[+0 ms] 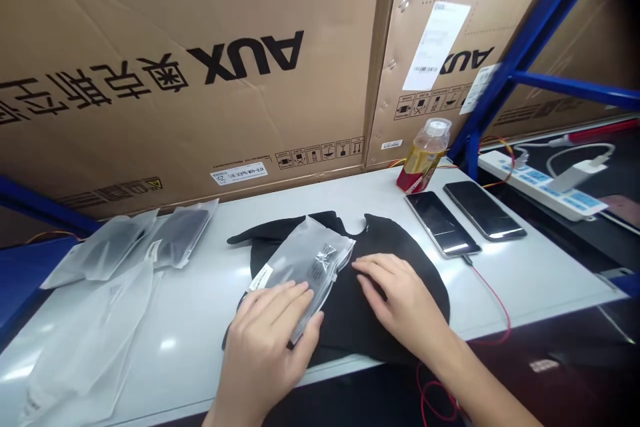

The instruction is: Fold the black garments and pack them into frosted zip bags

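Note:
A black fabric item (400, 247) lies spread on the white tabletop, with a narrow strap-like end at its far left and a small notch at its far edge. On top of it rests a frosted zip bag (305, 253), printed with dark text and bearing a small white label. My left hand (270, 333) lies over the near left part of this bag, fingers stretched out and thumb apart. To the right, my right hand (395, 293) rests on the black fabric beside the bag's zip edge, its fingers loosely extended and holding nothing.
Filled frosted bags (183, 233) and flat frosted bags (90, 340) lie at left. Two phones (443, 223) and a drink bottle (425, 153) stand or lie at right, with a red cable (495, 293) trailing off the edge. Large cardboard boxes (200, 133) back the table (195, 320); a power strip (543, 183) sits beyond.

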A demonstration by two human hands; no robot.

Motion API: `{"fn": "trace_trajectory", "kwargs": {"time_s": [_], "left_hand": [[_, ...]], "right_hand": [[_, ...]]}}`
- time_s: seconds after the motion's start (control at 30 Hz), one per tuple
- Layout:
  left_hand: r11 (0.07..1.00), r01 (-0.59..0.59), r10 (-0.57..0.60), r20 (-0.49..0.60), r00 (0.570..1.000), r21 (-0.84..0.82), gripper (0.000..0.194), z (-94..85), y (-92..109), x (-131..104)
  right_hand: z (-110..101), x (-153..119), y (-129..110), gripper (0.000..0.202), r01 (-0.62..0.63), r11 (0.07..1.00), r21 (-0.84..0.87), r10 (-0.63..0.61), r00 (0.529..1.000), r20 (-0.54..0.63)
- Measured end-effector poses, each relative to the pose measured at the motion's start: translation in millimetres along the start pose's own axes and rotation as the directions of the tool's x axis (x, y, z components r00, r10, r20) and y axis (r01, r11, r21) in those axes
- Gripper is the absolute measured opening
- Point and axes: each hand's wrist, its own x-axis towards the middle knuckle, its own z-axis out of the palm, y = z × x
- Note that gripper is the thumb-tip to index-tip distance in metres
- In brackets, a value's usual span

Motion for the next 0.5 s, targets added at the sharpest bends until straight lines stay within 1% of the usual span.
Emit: {"fn": "trace_trajectory", "kwargs": {"time_s": [0.07,0.1,0.17,0.23,0.27,0.3,0.33,0.4,0.5], "left_hand": [[0.999,0.044,-0.044,0.019,0.999,-0.022,0.023,-3.8,-3,22],[0.997,0.079,-0.078,0.043,0.996,-0.024,0.024,-2.0,-4,34],[0.987,0.158,-0.153,0.152,0.977,-0.024,0.033,8.0,-8,55],[0.972,0.234,-0.219,0.280,0.935,-0.022,0.051,22.1,-12,69],[0.963,0.267,-0.247,0.316,0.916,-0.021,0.057,28.7,-12,74],[0.955,0.297,-0.273,0.326,0.905,-0.026,0.059,34.1,-12,76],[0.945,0.324,-0.298,0.308,0.903,-0.034,0.056,37.8,-12,77],[0.930,0.362,-0.340,0.233,0.911,-0.057,0.048,40.3,-9,76],[0.923,0.367,-0.360,0.080,0.930,-0.115,0.039,35.1,-1,72]], "right_hand": [[-2,4,-10,0.030,-0.072,0.996,0.048,0.072,0.997,0.005],[-3,7,-16,0.030,-0.114,0.991,0.065,0.113,0.993,0.025],[-4,13,-26,0.031,-0.194,0.977,0.087,0.187,0.979,0.076],[-6,19,-34,0.034,-0.260,0.959,0.110,0.244,0.960,0.139],[-6,22,-38,0.036,-0.288,0.948,0.134,0.265,0.949,0.169],[-6,25,-40,0.036,-0.314,0.933,0.176,0.279,0.940,0.198],[-6,28,-42,0.037,-0.338,0.912,0.233,0.288,0.931,0.224],[-5,33,-44,0.036,-0.377,0.849,0.369,0.301,0.921,0.249],[-2,39,-46,0.033,-0.413,0.735,0.537,0.325,0.910,0.255]]}}
